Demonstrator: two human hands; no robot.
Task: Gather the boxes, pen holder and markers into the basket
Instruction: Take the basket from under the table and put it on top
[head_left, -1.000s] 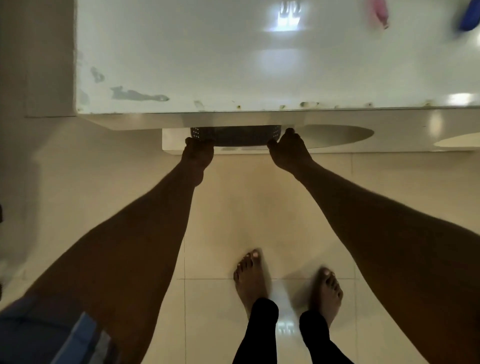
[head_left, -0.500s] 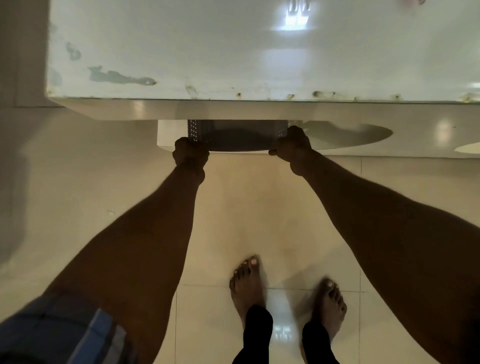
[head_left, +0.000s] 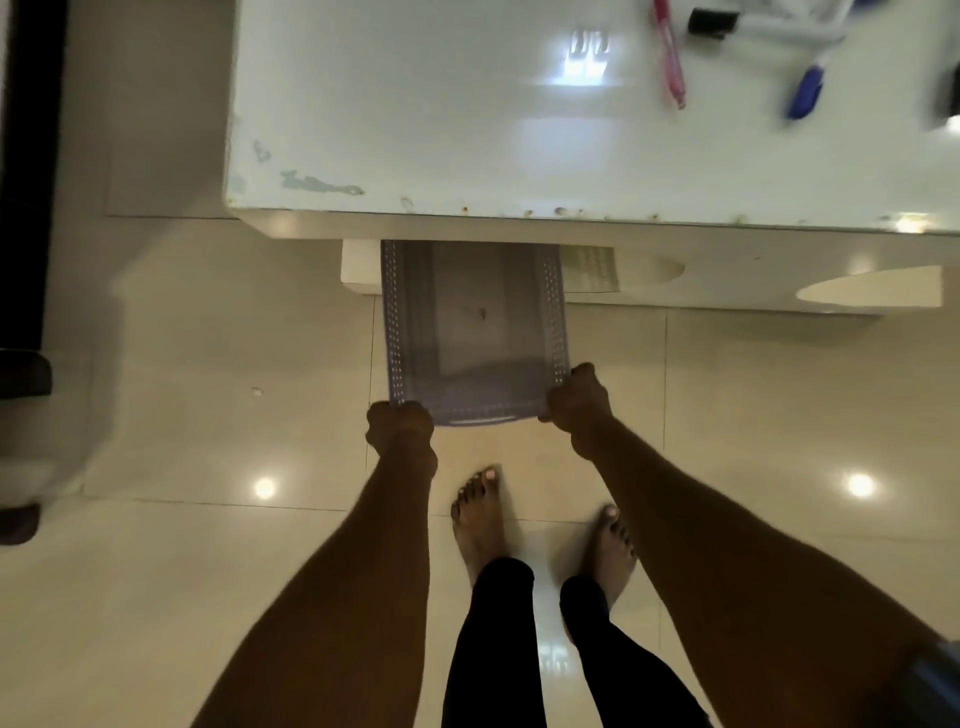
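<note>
A grey perforated basket (head_left: 470, 322) sticks out from under the white table (head_left: 415, 130), its far end still hidden beneath the tabletop. My left hand (head_left: 400, 428) grips its near left corner and my right hand (head_left: 576, 397) grips its near right corner. The basket looks empty inside. On the tabletop at the far right lie a pink marker (head_left: 670, 57) and a blue marker (head_left: 805, 91), both blurred. A small black object (head_left: 709, 23) sits beyond them.
A white shelf or base (head_left: 358, 267) runs under the table behind the basket. My bare feet (head_left: 480, 514) stand on the glossy tiled floor just below the basket. Dark furniture (head_left: 23, 395) stands at the left edge.
Both hands have pulled the basket toward me, out from under the table, so most of it now shows. The view has shifted and the markers on the table have come into sight.
</note>
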